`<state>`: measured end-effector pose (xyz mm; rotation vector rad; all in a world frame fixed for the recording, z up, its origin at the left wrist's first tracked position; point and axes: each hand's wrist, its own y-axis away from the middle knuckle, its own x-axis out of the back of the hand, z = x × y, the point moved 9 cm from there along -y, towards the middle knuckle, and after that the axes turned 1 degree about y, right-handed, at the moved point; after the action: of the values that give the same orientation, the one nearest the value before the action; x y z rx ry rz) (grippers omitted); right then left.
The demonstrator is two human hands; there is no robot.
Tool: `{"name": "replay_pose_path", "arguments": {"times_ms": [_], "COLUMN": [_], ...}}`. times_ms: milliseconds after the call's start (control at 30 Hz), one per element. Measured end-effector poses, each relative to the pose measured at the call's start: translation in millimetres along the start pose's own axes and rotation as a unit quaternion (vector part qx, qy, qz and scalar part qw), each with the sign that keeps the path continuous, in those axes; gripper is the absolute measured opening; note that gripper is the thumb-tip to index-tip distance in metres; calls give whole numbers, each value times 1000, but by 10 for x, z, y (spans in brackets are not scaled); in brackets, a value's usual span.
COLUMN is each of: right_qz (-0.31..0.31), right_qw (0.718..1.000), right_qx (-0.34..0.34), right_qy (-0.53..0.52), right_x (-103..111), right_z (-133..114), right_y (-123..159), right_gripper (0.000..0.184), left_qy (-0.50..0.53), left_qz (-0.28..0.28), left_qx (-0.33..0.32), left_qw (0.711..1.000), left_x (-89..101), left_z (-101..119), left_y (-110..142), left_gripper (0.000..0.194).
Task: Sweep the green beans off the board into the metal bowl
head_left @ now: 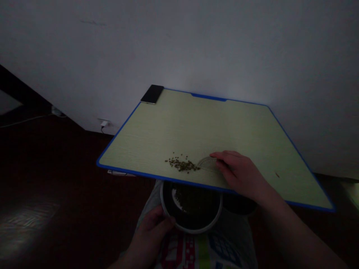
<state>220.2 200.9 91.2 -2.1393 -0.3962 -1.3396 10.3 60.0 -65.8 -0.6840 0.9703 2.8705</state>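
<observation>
My right hand (238, 170) is closed on a clear half-round protractor (207, 163), which lies low over the table top. The protractor's left edge touches a scattered heap of small dark grains or beans (183, 164) near the front edge. Below that edge, my left hand (154, 228) grips the rim of a dark round bowl (192, 228) with a pale rim, held over my lap. More of the small grains lie inside the bowl, though the dim light hides how many.
The pale yellow table (218, 123) has a blue edge and stands against a wall. A phone (153, 94) lies at its back left corner. One small brown bit (277, 174) is at the right. A printed bag or cloth (193, 252) covers my lap. A plug (104, 123) sits in the wall.
</observation>
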Motion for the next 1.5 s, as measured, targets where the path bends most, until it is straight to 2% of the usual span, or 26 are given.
{"name": "replay_pose_path", "arguments": {"times_ms": [200,433,600,867,1033,1300,1500], "right_qz": [-14,5,-7,-16,-2,27,44], "right_qw": [1000,1000,1000,1000,1000,999,998], "right_qx": [7,5,11,11,28,25,12], "right_qy": [-12,10,5,-8,-10,23,51], "right_x": [14,15,-14,49,70,20,75], "right_z": [-25,13,-16,-48,-124,-267,-205], "right_y": [50,16,-14,74,109,110,165], "right_gripper": [33,33,33,32,31,32,32], "left_qy": [-25,-8,-11,-38,-11,-27,-10], "left_qz": [11,7,10,5,-2,12,3], "left_qx": [0,5,3,-7,-1,4,7], "left_qw": [1000,1000,1000,999,1000,1000,1000], "left_x": [7,-2,-19,3,-14,-32,-61], "left_z": [40,18,63,73,45,101,116], "left_y": [-12,-10,-7,-8,-16,21,24], "left_gripper": [24,24,27,20,22,24,26]}}
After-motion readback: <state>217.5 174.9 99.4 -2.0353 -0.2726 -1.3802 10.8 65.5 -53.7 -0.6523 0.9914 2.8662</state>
